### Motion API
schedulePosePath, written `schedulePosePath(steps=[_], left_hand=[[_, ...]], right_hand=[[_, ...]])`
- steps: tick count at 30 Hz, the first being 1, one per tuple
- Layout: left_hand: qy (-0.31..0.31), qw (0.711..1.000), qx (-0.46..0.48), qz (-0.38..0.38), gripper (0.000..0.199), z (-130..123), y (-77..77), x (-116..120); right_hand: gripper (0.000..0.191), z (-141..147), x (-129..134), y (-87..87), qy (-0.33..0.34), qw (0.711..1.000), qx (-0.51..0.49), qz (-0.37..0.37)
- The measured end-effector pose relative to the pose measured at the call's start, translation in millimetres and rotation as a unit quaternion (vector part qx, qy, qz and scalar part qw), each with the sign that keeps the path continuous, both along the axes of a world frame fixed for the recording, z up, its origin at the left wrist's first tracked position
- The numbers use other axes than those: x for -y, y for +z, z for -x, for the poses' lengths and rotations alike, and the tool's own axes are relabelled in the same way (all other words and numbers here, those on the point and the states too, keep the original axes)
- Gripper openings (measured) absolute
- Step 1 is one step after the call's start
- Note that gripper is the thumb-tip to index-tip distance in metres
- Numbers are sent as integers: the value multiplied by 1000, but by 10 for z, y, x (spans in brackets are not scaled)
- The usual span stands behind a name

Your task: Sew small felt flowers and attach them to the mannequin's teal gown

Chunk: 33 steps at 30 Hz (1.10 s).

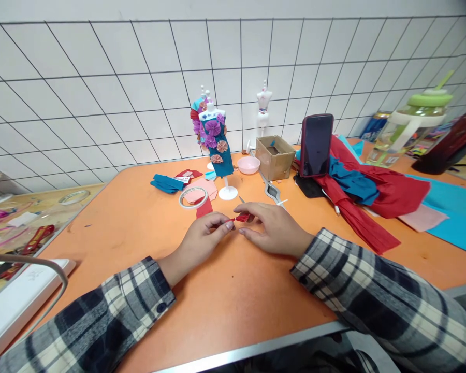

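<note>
Between my two hands, above the middle of the orange table, is a small piece of folded red paper. My left hand pinches its left end between thumb and forefinger. The fingers of my right hand are closed around the wider, pleated right end, and that thumb sits lower, a little apart. Just beyond my hands stands a small dress form in a blue paper dress with purple and peach paper rosettes. A roll of tape and a red paper strip lie beyond my left hand.
Blue paper pieces, a pink bowl, a cardboard box, grey snips and a propped phone are farther back. Red crumpled paper and a green-lidded bottle are right. A white power strip lies left.
</note>
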<state>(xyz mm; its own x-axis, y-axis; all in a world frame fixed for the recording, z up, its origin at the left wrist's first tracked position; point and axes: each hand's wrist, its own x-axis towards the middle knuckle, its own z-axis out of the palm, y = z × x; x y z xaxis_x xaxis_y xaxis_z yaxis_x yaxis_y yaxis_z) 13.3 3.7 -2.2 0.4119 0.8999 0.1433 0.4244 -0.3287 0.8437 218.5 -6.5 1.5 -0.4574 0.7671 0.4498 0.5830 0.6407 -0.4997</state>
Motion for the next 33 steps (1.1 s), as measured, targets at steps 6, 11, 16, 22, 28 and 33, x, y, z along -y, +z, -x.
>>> schedulePosePath(steps=[6, 11, 16, 22, 28, 33], left_hand=[[-15, 1000, -5, 5, 26, 4, 2, 5], [18, 997, -29, -66, 26, 57, -7, -10], [-5, 979, -108, -170, 25, 57, -3, 18], [-7, 961, -170, -219, 21, 13, -19, 28], [34, 974, -119, -189, 21, 8, -16, -24], [96, 988, -46, -113, 24, 30, -95, -141]], right_hand=[[15, 6, -81, -46, -20, 998, -45, 44], [17, -1, -107, -53, -24, 993, -87, 73], [19, 31, -70, -68, 22, 997, -56, 56], [11, 76, -36, -76, 24, 988, -86, 122], [26, -39, -87, 0, -113, 986, 107, 50], [35, 12, -215, -4, -169, 935, 308, 53]])
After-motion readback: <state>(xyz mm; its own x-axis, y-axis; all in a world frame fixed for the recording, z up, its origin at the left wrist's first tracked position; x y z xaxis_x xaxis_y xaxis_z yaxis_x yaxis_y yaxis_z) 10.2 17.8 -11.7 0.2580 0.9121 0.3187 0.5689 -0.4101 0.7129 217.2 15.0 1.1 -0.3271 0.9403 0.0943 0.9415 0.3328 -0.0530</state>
